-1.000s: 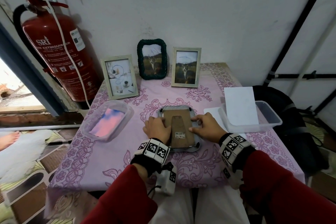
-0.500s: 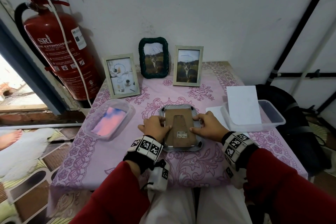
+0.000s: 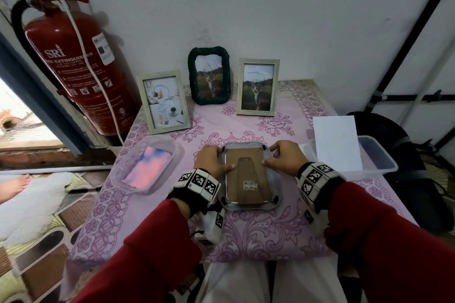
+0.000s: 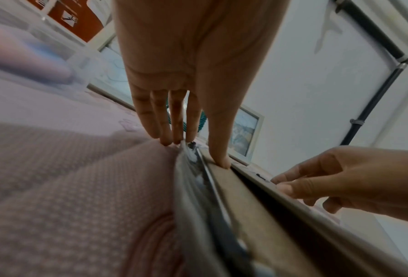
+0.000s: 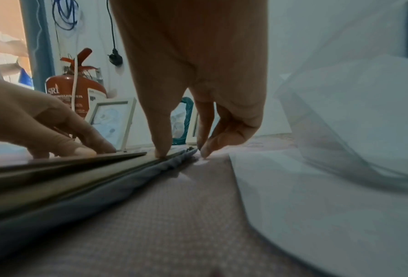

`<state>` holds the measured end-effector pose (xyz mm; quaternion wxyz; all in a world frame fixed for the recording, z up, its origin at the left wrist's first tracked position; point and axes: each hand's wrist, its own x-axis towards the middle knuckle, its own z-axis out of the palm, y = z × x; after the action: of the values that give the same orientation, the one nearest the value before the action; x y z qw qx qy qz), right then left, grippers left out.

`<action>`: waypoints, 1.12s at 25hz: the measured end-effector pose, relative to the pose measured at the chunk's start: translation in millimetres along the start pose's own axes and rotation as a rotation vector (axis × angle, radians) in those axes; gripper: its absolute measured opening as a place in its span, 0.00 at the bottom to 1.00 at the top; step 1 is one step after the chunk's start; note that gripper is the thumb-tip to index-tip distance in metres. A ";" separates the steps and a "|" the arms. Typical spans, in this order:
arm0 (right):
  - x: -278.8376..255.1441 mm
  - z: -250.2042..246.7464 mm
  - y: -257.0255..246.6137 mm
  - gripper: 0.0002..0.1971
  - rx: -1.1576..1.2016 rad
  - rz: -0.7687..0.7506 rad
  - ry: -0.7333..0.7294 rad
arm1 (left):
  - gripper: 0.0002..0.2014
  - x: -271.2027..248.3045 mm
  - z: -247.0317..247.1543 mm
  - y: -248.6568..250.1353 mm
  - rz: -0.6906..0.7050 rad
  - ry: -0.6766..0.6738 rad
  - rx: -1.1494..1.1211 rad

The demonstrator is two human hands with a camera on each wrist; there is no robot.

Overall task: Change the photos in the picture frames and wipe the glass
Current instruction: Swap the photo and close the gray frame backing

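Observation:
A grey picture frame (image 3: 247,177) lies face down on the pink tablecloth, its brown backing board and folded stand facing up. My left hand (image 3: 225,158) grips the frame's upper left edge, its thumb pressing on the backing and its fingers down at the outer rim (image 4: 186,142). My right hand (image 3: 270,155) pinches the upper right edge the same way, thumb on the board and fingers curled outside the rim (image 5: 181,151). Small black tabs sit at the frame's corners. The glass side is hidden underneath.
Three framed photos stand at the back: a pale one (image 3: 163,102), a green woven one (image 3: 209,76) and another pale one (image 3: 257,87). A clear tub with a pink-blue cloth (image 3: 147,165) sits left. A clear box (image 3: 379,162) with a white sheet (image 3: 336,142) sits right. A fire extinguisher (image 3: 81,69) stands far left.
Both hands have slid from the frame's middle sides up to its upper corners. The frame still lies face down in the same spot.

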<state>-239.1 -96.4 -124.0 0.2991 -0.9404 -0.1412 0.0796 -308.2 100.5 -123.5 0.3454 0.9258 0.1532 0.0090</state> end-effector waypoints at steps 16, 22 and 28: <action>-0.1 19.0 8.0 0.23 0.079 -0.007 0.057 | 0.32 9.5 8.0 -19.9 -0.006 0.005 -0.095; 2.7 19.2 9.3 0.23 0.133 -0.011 0.022 | 0.31 8.3 9.0 -23.0 0.014 0.027 -0.160; 3.6 18.7 10.2 0.23 0.153 -0.012 -0.003 | 0.28 5.9 10.9 -24.0 0.016 0.055 -0.229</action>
<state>-237.8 -93.2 -145.3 0.3702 -0.9139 -0.1406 0.0897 -307.9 112.4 -147.8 0.4444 0.8810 0.1531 0.0545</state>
